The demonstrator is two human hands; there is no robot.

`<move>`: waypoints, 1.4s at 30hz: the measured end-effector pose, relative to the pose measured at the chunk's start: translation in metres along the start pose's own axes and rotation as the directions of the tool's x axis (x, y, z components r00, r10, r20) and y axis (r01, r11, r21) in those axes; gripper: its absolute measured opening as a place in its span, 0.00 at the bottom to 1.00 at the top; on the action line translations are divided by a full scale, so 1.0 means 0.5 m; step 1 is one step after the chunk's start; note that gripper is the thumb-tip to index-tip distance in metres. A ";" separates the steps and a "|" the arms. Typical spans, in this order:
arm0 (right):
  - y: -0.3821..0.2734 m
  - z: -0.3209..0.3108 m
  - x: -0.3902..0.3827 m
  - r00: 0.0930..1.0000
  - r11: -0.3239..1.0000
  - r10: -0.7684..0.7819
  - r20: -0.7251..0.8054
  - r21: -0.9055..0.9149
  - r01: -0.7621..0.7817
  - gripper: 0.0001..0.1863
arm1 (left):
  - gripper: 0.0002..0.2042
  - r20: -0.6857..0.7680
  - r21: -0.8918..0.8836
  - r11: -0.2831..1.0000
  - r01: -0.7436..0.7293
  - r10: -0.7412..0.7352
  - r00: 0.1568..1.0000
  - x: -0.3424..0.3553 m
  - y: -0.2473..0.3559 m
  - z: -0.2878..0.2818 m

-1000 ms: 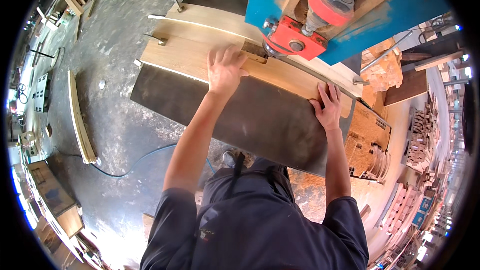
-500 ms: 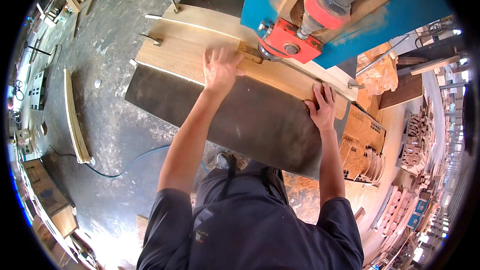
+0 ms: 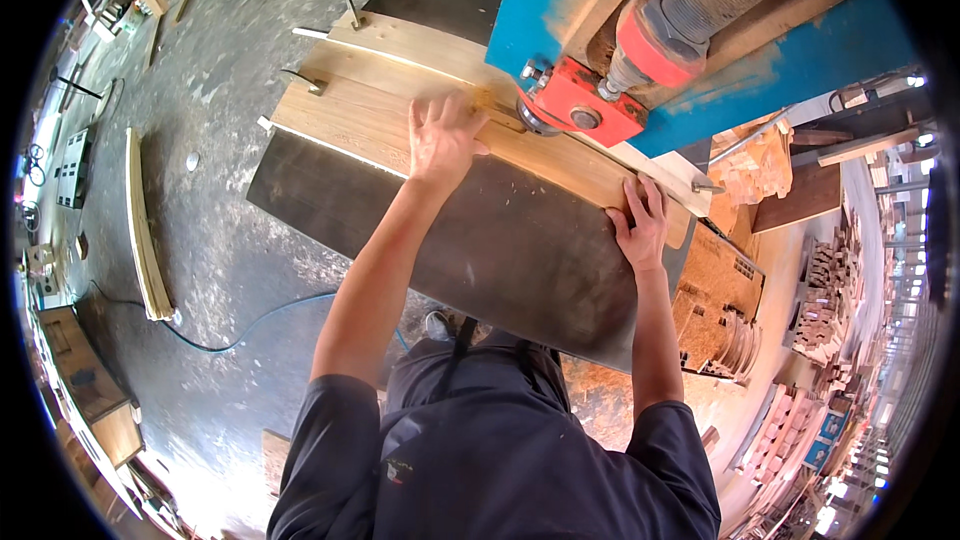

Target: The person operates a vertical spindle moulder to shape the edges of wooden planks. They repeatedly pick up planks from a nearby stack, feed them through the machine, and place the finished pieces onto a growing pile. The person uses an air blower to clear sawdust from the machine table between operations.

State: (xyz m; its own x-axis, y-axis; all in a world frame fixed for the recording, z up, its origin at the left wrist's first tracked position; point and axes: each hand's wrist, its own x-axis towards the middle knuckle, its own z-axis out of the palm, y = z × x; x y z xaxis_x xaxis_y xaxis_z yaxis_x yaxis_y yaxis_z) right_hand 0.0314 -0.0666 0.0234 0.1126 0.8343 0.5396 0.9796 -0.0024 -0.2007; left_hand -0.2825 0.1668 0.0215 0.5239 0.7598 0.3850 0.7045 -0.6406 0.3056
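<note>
A long pale wooden board (image 3: 570, 160) lies on the dark machine table (image 3: 480, 250), running beneath the red head (image 3: 585, 105) of a blue woodworking machine. My left hand (image 3: 442, 145) rests on the wood left of the head, fingers stretched forward and smeared by motion, thumb apart. Close to its fingertips is a dark slot in the wood, with a yellowish blur beside it. At the board's right end my right hand (image 3: 645, 225) grips it, fingers on top and thumb at the near edge. What lies directly under the head is partly hidden.
Wider wooden panels (image 3: 345, 75) with metal clamps (image 3: 303, 81) lie on the table's left part. The blue machine frame (image 3: 690, 120) overhangs the far right. A timber strip (image 3: 145, 225) and a hose (image 3: 270, 315) lie on the floor at left. Wood pieces (image 3: 825, 290) are stacked at right.
The view has shifted slightly, so the machine sits a little lower and to the right. Both hands stay at nearly the same places on the wood.
</note>
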 end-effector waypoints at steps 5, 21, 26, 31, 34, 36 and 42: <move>0.003 0.008 0.008 1.000 0.999 -0.030 -0.008 -0.045 0.030 0.30 | 0.25 0.007 -0.012 1.000 0.004 -0.004 1.000 0.007 -0.001 -0.001; 0.021 0.014 0.015 0.999 0.999 -0.038 -0.014 0.011 0.038 0.29 | 0.25 -0.095 -0.022 1.000 0.000 -0.002 0.995 0.022 0.004 -0.002; 0.017 0.015 0.018 0.998 0.998 -0.042 -0.038 0.037 0.043 0.28 | 0.27 -0.117 -0.100 0.995 -0.013 0.002 0.993 0.029 0.003 -0.011; 0.014 0.013 0.014 0.999 0.998 -0.022 -0.036 0.053 0.023 0.27 | 0.31 -0.158 -0.163 0.986 -0.026 0.000 0.987 0.031 0.012 -0.023; 0.022 0.008 0.011 0.999 0.998 -0.009 -0.038 0.060 0.012 0.27 | 0.32 -0.149 -0.153 0.988 -0.033 0.010 0.989 0.031 0.022 -0.019; 0.027 0.002 0.007 0.999 0.998 0.000 -0.033 0.063 0.002 0.27 | 0.33 -0.142 -0.153 0.988 -0.027 0.005 0.990 0.029 0.030 -0.011; 0.047 -0.009 -0.013 0.998 0.997 0.004 -0.061 0.078 0.000 0.27 | 0.34 -0.132 -0.131 0.991 -0.032 0.014 0.991 0.024 0.044 0.002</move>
State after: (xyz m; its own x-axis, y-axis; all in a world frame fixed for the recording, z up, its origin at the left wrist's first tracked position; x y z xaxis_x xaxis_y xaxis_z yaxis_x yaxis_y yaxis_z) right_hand 0.0546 -0.0749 0.0188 0.1266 0.7994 0.5873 0.9637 0.0411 -0.2638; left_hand -0.2603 0.1618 0.0319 0.4659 0.7291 0.5013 0.6187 -0.6735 0.4045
